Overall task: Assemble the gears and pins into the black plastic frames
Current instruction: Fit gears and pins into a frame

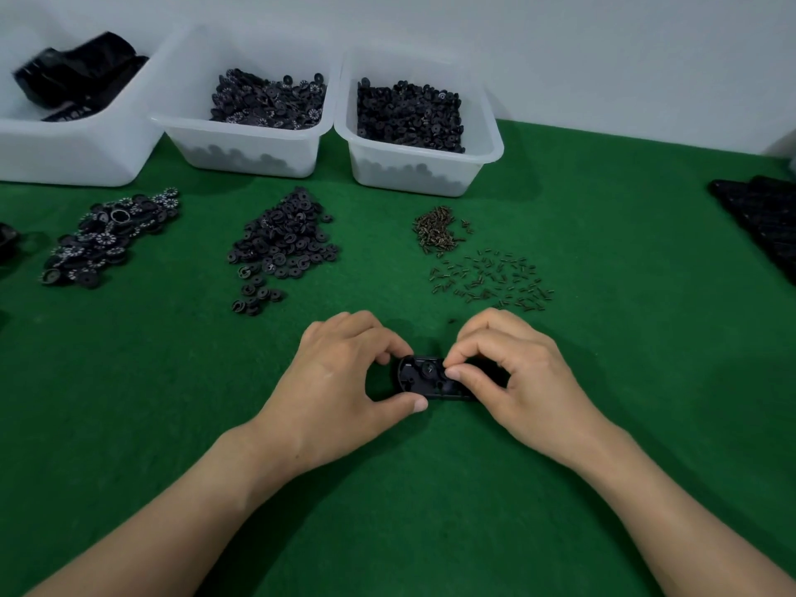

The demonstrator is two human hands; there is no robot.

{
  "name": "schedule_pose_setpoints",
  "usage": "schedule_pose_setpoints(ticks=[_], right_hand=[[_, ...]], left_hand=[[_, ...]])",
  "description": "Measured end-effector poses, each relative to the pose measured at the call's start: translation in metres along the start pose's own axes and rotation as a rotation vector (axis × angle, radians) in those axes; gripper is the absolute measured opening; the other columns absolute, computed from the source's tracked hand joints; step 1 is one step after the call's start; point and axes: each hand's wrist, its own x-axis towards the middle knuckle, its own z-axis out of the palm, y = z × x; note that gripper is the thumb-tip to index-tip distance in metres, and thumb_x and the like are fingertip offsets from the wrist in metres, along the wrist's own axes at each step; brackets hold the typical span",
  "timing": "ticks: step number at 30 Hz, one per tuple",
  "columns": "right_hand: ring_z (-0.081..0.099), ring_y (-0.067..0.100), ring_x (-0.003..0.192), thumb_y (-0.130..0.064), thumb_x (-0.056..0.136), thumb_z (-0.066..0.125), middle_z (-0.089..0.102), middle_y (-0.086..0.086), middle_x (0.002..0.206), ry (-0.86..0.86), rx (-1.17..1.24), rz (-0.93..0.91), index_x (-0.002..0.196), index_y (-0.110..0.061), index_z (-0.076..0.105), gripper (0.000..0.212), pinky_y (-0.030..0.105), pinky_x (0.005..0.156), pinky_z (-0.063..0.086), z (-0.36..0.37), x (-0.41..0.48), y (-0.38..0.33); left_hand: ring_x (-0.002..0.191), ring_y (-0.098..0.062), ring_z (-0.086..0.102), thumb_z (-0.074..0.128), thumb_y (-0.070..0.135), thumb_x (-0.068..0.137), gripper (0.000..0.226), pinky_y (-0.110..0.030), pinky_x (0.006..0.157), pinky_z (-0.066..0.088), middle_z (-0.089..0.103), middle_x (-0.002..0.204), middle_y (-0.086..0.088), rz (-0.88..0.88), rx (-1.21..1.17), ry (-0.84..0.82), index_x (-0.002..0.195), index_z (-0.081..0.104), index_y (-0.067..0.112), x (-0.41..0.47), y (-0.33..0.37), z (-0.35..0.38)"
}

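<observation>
A black plastic frame (420, 381) lies on the green felt near the middle front. My left hand (344, 372) grips its left end between thumb and fingers. My right hand (512, 372) covers its right end, thumb and forefinger pinched on a small black gear (430, 367) sitting in the frame. On the felt behind lie a pile of small black gears (282, 247), a pile of larger white-marked gears (107, 237), a heap of brown screws (437, 230) and scattered dark pins (491, 280).
Three white bins stand along the back: one with black frames (73, 84), one with marked gears (267, 101), one with black gears (409, 116). A stack of black parts (762, 217) lies at the right edge. The green felt (387, 510) runs to the front.
</observation>
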Motion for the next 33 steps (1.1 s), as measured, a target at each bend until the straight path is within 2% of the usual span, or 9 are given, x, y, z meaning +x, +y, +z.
schedule_pose_setpoints(ticks=[10,13,16,17,20,23,27,30,33], right_hand=[[0.058,0.011,0.076,-0.012,0.077,0.072,0.062,-0.006,0.080,-0.067,-0.072,-0.009,0.081,-0.017,0.074,0.007,0.029,0.070,0.048,-0.009,0.001,-0.002],[0.060,0.002,0.074,-0.012,0.078,0.070,0.066,-0.012,0.080,-0.063,0.100,0.103,0.084,-0.021,0.075,0.012,0.015,0.067,0.047,-0.019,0.007,-0.001],[0.056,-0.007,0.069,-0.013,0.080,0.068,0.064,-0.016,0.079,-0.017,-0.004,0.180,0.088,-0.022,0.073,0.013,0.007,0.066,0.041,-0.021,0.022,0.005],[0.055,-0.005,0.071,-0.014,0.082,0.068,0.063,-0.014,0.080,-0.029,-0.086,0.181,0.092,-0.021,0.073,0.014,0.009,0.069,0.041,-0.019,0.028,0.007],[0.056,0.012,0.081,-0.016,0.084,0.065,0.062,-0.003,0.087,-0.101,-0.251,0.160,0.098,-0.017,0.072,0.016,0.033,0.082,0.048,-0.011,0.040,0.007],[0.055,0.009,0.076,-0.015,0.084,0.064,0.059,-0.007,0.082,-0.140,-0.299,0.141,0.084,-0.017,0.070,0.006,0.032,0.079,0.049,-0.012,0.041,0.005],[0.051,0.001,0.064,-0.011,0.077,0.069,0.061,-0.011,0.072,-0.050,-0.054,0.225,0.069,-0.023,0.064,0.015,0.011,0.060,0.040,-0.021,0.020,0.004],[0.053,0.004,0.071,-0.012,0.075,0.072,0.062,-0.008,0.077,-0.017,0.144,0.253,0.072,-0.025,0.069,0.014,0.010,0.063,0.037,-0.020,0.003,0.001],[0.055,0.005,0.078,-0.013,0.074,0.074,0.061,-0.008,0.081,0.016,0.176,0.265,0.074,-0.025,0.071,0.013,0.009,0.068,0.034,-0.013,-0.004,0.002]], left_hand=[[0.085,-0.004,0.045,0.064,0.055,0.066,0.038,-0.025,0.086,0.029,0.050,0.085,0.014,-0.005,0.006,-0.004,0.096,0.062,0.031,0.000,0.000,0.000],[0.086,-0.003,0.045,0.063,0.056,0.067,0.039,-0.025,0.086,0.030,0.050,0.086,0.014,-0.006,-0.003,-0.007,0.097,0.062,0.031,0.000,0.000,0.000],[0.086,-0.003,0.046,0.062,0.056,0.066,0.039,-0.026,0.086,0.031,0.051,0.086,0.014,-0.004,-0.014,-0.008,0.096,0.062,0.031,0.001,0.000,0.000],[0.086,-0.003,0.046,0.063,0.055,0.066,0.039,-0.026,0.086,0.032,0.051,0.086,0.013,-0.003,-0.014,-0.007,0.095,0.062,0.030,0.000,0.000,0.000],[0.085,-0.003,0.046,0.065,0.053,0.066,0.038,-0.027,0.084,0.033,0.051,0.086,0.013,-0.001,-0.017,0.002,0.095,0.062,0.029,0.000,0.000,0.000],[0.086,-0.002,0.045,0.063,0.055,0.066,0.040,-0.026,0.085,0.033,0.051,0.086,0.014,-0.003,-0.018,0.002,0.096,0.062,0.029,0.000,0.000,0.000],[0.085,-0.003,0.045,0.065,0.053,0.066,0.038,-0.027,0.085,0.034,0.051,0.086,0.013,0.001,-0.019,0.005,0.096,0.063,0.029,0.000,0.000,0.000],[0.084,-0.003,0.046,0.066,0.052,0.066,0.036,-0.029,0.084,0.035,0.051,0.085,0.013,0.002,-0.019,0.007,0.095,0.063,0.029,0.000,0.001,0.000],[0.083,-0.004,0.047,0.066,0.051,0.066,0.037,-0.030,0.083,0.037,0.051,0.084,0.013,0.006,-0.012,0.010,0.094,0.063,0.028,0.000,0.002,-0.001]])
